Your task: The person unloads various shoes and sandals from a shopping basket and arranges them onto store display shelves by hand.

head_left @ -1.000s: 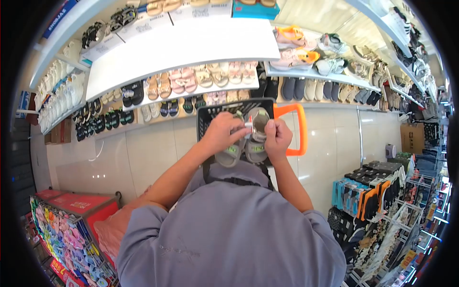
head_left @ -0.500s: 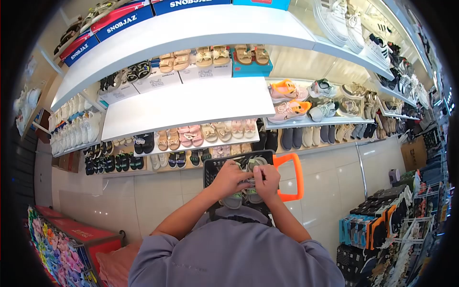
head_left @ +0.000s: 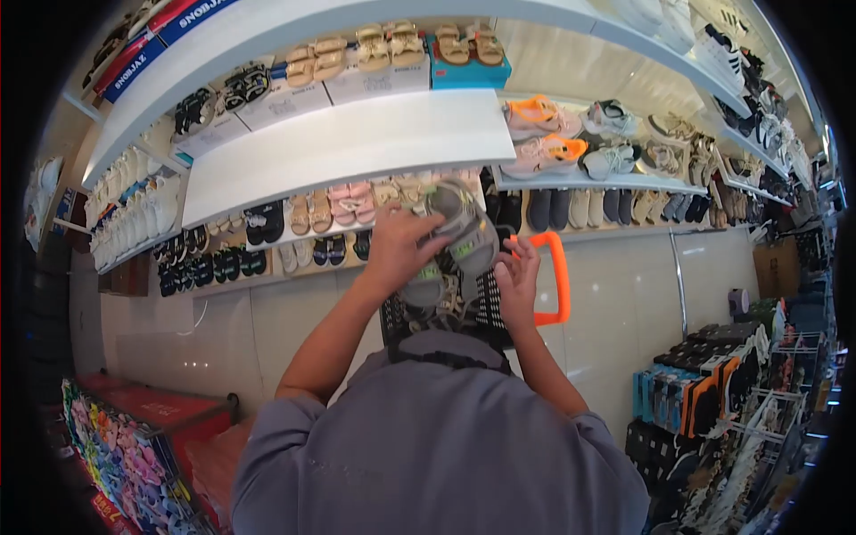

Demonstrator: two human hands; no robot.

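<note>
A pair of gray sandals (head_left: 473, 250) with bright green lettering on the straps is in front of the person's chest, over the black basket (head_left: 490, 299). The sandal nearer the right side is tilted and largely in view; the other is lower and partly covered. The left hand (head_left: 397, 250) has its fingers partly curled over the sandals and grips them. The right hand (head_left: 517, 285) is loosely open, its fingers bent and parted, just beside the sandals and close to the basket's orange handle (head_left: 562, 276); it appears to hold nothing, though whether a fingertip brushes the sandals or the handle I cannot tell.

A moment ago both hands were closed in on the pair. Now the right hand has come away and the sandals sit higher against the basket, so their weight seems to rest with the left hand alone, leaving the right hand free. Strappy footwear (head_left: 450, 312) shows below the sandals, inside the basket.

Beyond the basket, rows of sandals and shoes line the display under a white shelf (head_left: 348, 138), with pink sneakers (head_left: 539, 156) to its right and a teal box (head_left: 470, 75) above.
</note>
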